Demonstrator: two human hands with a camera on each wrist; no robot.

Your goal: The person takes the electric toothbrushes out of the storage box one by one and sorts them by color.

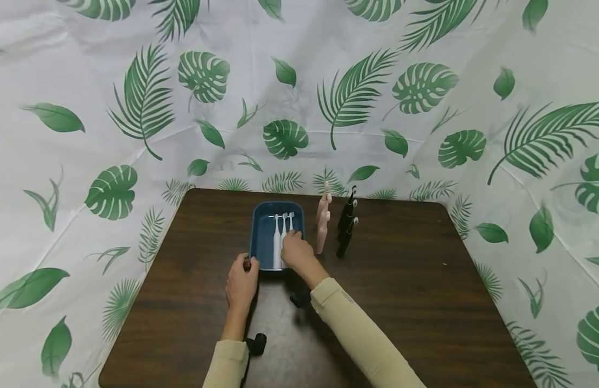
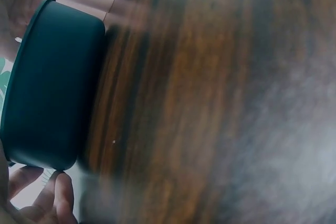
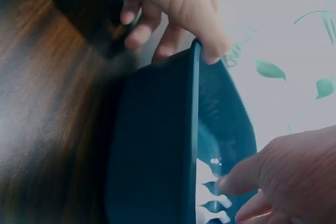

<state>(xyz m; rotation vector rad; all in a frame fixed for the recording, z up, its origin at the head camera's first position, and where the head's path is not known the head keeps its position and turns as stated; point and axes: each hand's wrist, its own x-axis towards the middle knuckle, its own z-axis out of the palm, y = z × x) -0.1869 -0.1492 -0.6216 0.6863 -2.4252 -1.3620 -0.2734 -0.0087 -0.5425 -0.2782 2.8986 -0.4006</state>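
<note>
A dark blue rectangular tray [image 1: 253, 237] stands on the table with three white electric toothbrushes [image 1: 277, 248] lying side by side in it, heads toward the far end. With the thumb over the rim and the fingers outside, my left hand [image 1: 242, 283] grips the near left corner of the tray. My right hand [image 1: 301, 256] reaches over the tray's right side, curled fingers down on the rightmost white toothbrush [image 1: 291, 222], whose lower body it hides. In the right wrist view, the right thumb [image 3: 239, 178] is close to the white brushes.
Right of the tray, several pink electric toothbrushes [image 1: 322, 237] stand upright in a row. Beside them is a row of upright black electric toothbrushes [image 1: 345, 242]. The brown wooden table [image 1: 401, 302] ends at a leaf-patterned white curtain [image 1: 241, 97] behind.
</note>
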